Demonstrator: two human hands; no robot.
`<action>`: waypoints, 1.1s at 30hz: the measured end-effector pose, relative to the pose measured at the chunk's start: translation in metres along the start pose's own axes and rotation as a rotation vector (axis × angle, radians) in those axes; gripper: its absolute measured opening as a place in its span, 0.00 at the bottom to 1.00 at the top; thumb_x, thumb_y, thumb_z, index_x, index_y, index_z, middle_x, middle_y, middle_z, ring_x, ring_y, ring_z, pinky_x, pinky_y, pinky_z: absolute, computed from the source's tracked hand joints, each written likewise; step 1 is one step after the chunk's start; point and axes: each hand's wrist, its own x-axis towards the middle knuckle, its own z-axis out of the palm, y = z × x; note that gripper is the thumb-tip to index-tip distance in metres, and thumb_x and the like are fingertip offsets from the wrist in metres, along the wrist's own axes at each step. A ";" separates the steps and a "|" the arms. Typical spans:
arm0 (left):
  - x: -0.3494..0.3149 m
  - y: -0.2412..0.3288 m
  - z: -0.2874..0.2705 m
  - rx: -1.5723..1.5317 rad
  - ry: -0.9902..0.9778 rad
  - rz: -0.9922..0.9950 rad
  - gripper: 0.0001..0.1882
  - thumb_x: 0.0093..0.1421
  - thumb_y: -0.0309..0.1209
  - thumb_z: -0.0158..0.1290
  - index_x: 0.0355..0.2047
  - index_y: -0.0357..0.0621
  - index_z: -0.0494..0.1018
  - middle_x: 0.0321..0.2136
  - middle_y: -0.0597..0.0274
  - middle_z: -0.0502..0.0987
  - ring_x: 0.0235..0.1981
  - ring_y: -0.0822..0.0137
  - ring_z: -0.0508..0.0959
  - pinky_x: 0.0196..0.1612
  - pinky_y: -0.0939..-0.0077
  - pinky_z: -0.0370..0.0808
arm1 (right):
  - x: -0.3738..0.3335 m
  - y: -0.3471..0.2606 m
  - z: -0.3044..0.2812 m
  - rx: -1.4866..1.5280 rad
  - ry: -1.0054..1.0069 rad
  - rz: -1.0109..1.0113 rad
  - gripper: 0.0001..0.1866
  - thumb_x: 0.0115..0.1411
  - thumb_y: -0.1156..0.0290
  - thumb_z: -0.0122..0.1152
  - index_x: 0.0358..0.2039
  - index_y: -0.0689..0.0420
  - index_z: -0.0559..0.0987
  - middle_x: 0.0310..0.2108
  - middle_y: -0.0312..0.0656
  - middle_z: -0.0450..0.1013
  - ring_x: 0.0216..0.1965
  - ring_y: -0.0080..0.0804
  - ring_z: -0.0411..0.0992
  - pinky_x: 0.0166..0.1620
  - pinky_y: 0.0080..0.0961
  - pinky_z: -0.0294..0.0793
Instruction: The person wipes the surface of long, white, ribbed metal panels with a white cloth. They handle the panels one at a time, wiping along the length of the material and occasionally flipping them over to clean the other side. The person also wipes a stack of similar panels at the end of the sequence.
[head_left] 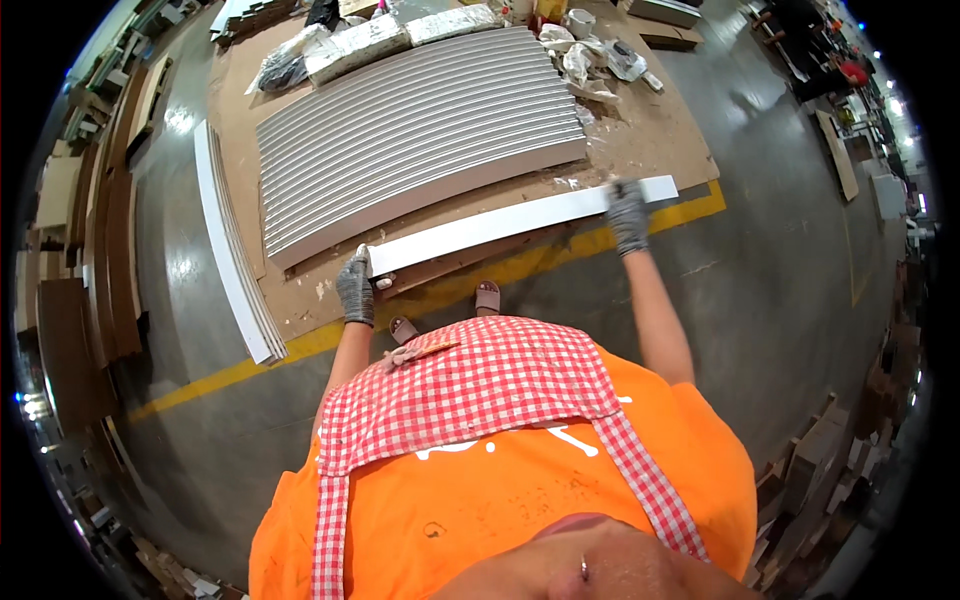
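A long white strip [500, 222] lies along the near edge of the worktable, slanting up to the right. My left hand [355, 288], in a grey knit glove, is closed on the strip's left end, with the thumb side up at the tip. Over the strip near its right end is my right hand [628, 215], also gloved. Motion smears its fingers, so whether it holds anything is hidden. Just beyond the strip sits a wide stack of grey-white ribbed strips [420, 140], laid side by side.
More long white strips [235, 250] lie at the table's left edge. Wrapped white packages [360, 48] and crumpled plastic and cloths [585, 60] rest along the far side of the brown tabletop [650, 130]. A yellow floor line [540, 262] runs beneath. Boards [115, 260] stand further left.
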 end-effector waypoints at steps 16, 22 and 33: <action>-0.023 0.039 0.007 -0.126 -0.123 -0.181 0.20 0.62 0.44 0.43 0.41 0.39 0.71 0.33 0.54 0.76 0.26 0.63 0.79 0.21 0.73 0.80 | 0.080 0.182 -0.031 -0.839 -0.029 0.156 0.12 0.52 0.64 0.48 0.22 0.57 0.77 0.26 0.52 0.74 0.30 0.48 0.74 0.34 0.42 0.72; -0.031 0.041 0.000 -0.020 -0.161 -0.099 0.21 0.62 0.45 0.41 0.40 0.39 0.73 0.25 0.57 0.76 0.22 0.67 0.79 0.19 0.76 0.78 | 0.076 0.183 -0.028 -0.393 0.028 0.309 0.17 0.53 0.63 0.45 0.23 0.63 0.76 0.25 0.59 0.72 0.29 0.53 0.72 0.32 0.43 0.69; -0.017 0.049 -0.004 -0.435 0.043 -0.007 0.15 0.59 0.36 0.49 0.41 0.40 0.73 0.32 0.61 0.75 0.30 0.69 0.75 0.31 0.76 0.75 | 0.115 0.111 -0.040 0.375 0.313 0.668 0.23 0.59 0.54 0.52 0.18 0.61 0.74 0.17 0.40 0.70 0.20 0.26 0.65 0.23 0.26 0.64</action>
